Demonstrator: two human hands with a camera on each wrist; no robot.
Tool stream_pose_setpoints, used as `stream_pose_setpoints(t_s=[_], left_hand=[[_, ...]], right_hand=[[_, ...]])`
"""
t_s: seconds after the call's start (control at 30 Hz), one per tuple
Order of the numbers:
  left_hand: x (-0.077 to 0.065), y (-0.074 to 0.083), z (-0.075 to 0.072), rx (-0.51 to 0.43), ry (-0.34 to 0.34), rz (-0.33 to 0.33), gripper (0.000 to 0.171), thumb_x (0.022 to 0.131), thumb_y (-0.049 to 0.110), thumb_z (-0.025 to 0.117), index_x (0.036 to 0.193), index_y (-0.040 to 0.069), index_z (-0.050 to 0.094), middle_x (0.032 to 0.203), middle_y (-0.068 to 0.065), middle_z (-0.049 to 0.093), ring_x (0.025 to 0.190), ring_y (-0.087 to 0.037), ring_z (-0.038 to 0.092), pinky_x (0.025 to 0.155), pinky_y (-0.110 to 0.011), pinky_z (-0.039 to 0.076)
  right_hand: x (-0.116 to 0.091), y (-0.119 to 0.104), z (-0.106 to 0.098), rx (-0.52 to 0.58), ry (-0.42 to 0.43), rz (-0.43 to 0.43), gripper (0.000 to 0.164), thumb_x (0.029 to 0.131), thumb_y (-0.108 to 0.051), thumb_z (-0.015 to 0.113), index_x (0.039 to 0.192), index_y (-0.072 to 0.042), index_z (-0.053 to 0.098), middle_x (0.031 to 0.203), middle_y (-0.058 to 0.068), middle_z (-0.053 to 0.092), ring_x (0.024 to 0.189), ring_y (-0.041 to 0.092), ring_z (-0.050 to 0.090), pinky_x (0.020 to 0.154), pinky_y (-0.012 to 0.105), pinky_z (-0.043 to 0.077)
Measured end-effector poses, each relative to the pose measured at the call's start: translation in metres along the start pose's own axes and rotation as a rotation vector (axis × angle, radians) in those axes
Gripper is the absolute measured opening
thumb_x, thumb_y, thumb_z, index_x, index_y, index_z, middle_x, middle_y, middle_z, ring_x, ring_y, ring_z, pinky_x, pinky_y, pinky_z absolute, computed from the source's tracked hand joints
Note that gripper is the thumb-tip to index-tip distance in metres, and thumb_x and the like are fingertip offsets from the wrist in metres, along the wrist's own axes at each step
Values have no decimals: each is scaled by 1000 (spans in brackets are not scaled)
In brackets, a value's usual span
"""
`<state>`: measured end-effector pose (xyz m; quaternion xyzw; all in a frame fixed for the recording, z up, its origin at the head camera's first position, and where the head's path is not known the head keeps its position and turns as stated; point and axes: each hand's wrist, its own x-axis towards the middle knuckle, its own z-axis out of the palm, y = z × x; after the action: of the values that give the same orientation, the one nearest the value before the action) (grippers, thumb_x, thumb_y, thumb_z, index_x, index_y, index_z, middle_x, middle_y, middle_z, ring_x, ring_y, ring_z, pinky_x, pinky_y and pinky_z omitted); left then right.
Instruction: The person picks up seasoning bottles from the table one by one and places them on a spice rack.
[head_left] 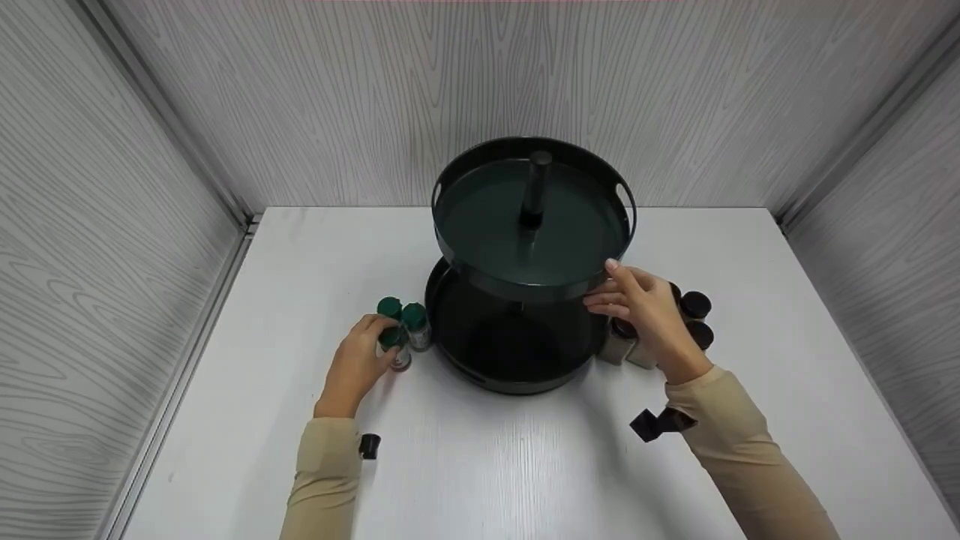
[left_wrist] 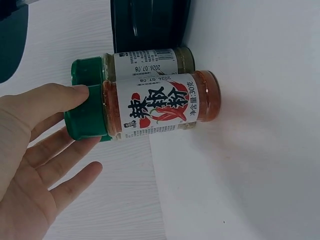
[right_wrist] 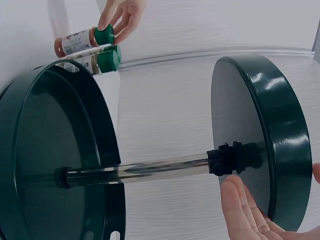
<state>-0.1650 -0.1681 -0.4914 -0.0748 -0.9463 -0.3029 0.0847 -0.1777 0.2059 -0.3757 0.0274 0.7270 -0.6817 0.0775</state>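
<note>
In the left wrist view my left hand (left_wrist: 35,155) pinches the green cap (left_wrist: 86,117) of a chilli powder jar (left_wrist: 160,105), thumb on one side and fingers on the other. Two more green-capped spice jars (head_left: 417,326) stand right beside it, left of a dark green two-tier turntable tray (head_left: 525,388). At the tray's front right, my right hand (head_left: 645,307) holds the rim of the upper tier (head_left: 517,289), its thumb at the rim and its fairly straight fingers underneath. Both tiers hold nothing that shows. A metal post (right_wrist: 145,171) joins them.
Several black-capped jars (head_left: 696,304) stand right of the tray, partly hidden behind my right hand and wrist. Everything rests on a white table (head_left: 480,465). Pale wood-grain panels (head_left: 360,97) enclose the back and both sides.
</note>
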Motion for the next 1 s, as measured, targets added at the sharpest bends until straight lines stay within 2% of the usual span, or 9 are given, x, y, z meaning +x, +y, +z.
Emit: stream_pose_setpoints(t_s=[0.2, 0.3, 0.7, 1.0], left_hand=[[0, 0, 0, -9, -2, -1, 40, 81, 0, 73, 119, 0, 60, 126, -19, 61, 120, -35, 60, 104, -43, 51], [-1, 0, 0, -17, 0, 2, 40, 81, 0, 73, 119, 0, 60, 125, -19, 61, 120, -34, 60, 104, -42, 51], [-1, 1, 0, -18, -27, -34, 38, 83, 1, 72, 119, -1, 60, 122, -20, 61, 119, -34, 60, 104, -43, 51], [-3, 3, -2, 4, -13, -12, 38, 82, 2, 73, 118, -1, 60, 120, -21, 61, 116, -35, 62, 101, -42, 53]], right_hand=[[-1, -7, 1, 235, -44, 87, 73, 99, -32, 52, 147, 11, 19, 87, -1, 70, 80, 12, 72, 82, 24, 60], [-1, -9, 0, 314, -70, 117, 73, 99, -29, 52, 148, 11, 15, 87, -1, 72, 82, 12, 72, 83, 25, 60], [-1, -7, -1, 361, -71, 95, 65, 100, -25, 51, 144, 13, 22, 89, 0, 74, 83, 13, 73, 85, 26, 60], [-2, -7, -1, 360, -66, 107, 68, 100, -26, 51, 146, 12, 20, 89, -1, 73, 83, 12, 73, 86, 26, 60]])
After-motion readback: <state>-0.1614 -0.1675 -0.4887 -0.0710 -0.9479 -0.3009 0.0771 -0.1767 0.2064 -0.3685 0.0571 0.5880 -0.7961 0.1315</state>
